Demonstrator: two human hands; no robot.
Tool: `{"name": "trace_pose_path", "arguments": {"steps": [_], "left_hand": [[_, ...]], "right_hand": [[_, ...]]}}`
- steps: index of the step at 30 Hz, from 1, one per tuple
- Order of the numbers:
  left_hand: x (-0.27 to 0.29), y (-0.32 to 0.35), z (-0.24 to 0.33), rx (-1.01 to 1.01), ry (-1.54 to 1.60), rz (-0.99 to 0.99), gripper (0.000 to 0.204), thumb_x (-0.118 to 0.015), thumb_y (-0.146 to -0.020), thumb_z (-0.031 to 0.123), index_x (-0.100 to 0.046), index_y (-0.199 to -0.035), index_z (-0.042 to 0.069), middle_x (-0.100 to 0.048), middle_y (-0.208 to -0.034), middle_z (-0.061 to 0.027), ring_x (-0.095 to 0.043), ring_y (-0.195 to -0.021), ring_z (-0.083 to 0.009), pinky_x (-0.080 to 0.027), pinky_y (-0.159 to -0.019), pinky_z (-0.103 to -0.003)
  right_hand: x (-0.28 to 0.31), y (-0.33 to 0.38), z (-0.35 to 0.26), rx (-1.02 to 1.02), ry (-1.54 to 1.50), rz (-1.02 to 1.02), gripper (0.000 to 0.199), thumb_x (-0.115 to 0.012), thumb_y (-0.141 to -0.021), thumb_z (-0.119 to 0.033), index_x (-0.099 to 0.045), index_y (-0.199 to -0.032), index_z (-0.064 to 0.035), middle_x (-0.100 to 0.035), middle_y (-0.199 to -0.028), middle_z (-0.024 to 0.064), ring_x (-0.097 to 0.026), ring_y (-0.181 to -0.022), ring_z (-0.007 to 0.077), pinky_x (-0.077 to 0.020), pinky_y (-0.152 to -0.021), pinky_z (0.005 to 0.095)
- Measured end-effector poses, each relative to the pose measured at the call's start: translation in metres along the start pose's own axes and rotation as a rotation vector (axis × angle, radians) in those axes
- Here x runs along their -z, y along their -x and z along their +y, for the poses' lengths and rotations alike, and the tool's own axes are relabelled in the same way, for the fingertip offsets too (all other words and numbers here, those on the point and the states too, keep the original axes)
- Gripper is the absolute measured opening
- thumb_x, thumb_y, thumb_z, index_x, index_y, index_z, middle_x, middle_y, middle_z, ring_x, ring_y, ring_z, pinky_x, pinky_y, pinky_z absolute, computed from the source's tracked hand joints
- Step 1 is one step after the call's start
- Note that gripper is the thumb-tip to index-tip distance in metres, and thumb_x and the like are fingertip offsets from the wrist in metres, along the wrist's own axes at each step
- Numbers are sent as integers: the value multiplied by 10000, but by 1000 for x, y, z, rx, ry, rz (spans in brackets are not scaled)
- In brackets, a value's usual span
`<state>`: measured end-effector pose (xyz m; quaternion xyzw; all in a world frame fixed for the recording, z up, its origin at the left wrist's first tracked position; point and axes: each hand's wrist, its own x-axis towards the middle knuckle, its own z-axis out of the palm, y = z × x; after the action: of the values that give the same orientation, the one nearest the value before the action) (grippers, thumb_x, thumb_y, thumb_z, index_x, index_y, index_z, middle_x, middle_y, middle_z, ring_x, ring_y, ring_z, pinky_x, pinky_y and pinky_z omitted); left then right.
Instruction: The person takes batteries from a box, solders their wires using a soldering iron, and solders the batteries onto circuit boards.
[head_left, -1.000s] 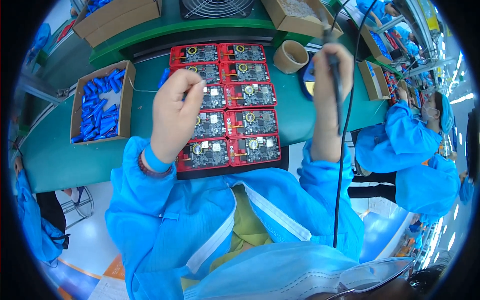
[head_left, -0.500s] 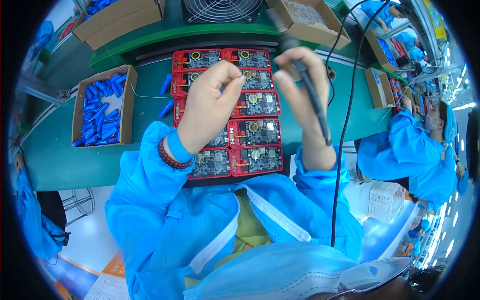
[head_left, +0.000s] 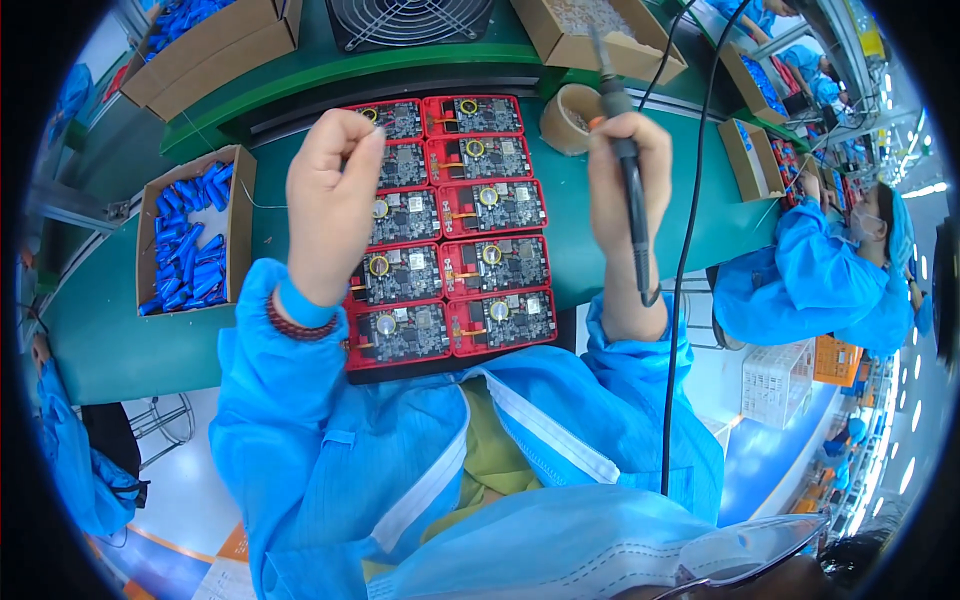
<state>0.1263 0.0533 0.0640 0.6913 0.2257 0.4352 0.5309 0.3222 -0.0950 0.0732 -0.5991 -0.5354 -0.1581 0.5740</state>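
My right hand (head_left: 632, 185) grips a soldering iron (head_left: 630, 170) with a black handle, its metal tip pointing up and away. My left hand (head_left: 335, 190) is closed in a pinch over the left column of boards; what the fingertips hold is too small to make out. Below and between the hands, circuit boards (head_left: 505, 205) in red cases (head_left: 497, 347) lie in two columns. Most carry a yellow-ringed round part, while the nearest two show a plain silvery disc. My left hand hides parts of the upper left boards.
At the left stands a cardboard box (head_left: 243, 225) of blue cylindrical cells (head_left: 190, 250); a thin pale wire (head_left: 265, 205) runs from near it toward my left hand. A tan round container (head_left: 566, 122) sits beyond the boards. Behind are a fan (head_left: 410, 20) and cardboard boxes. A black cable (head_left: 690, 230) hangs at right.
My left hand has drawn back to the left, uncovering boards in the middle. The soldering iron now stands more upright, and the round container behind it shows. The view has shifted slightly.
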Motion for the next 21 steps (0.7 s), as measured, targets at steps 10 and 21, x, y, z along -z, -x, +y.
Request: {"name": "trace_pose_path", "arguments": {"steps": [10, 21], "left_hand": [[38, -36, -41, -3, -376, -85, 106, -557, -868, 100, -533, -833, 3, -529, -660, -72, -485, -613, -119, -407, -583, -268], [52, -75, -125, -66, -743, -27, 132, -588, -843, 143, -582, -839, 11, -577, -795, -142, -562, -742, -282, -451, -672, -355]], "right_hand": [[22, -127, 110, -79, 355, 76, 157, -618, -854, -120, -601, -1010, -107, -576, -764, -3, -513, -674, 78, -436, -637, 215], [-43, -41, 22, -315, -589, -309, 203, -490, -937, -161, -606, -936, 5, -514, -631, 11, -476, -561, 66, -356, -502, 198]]}}
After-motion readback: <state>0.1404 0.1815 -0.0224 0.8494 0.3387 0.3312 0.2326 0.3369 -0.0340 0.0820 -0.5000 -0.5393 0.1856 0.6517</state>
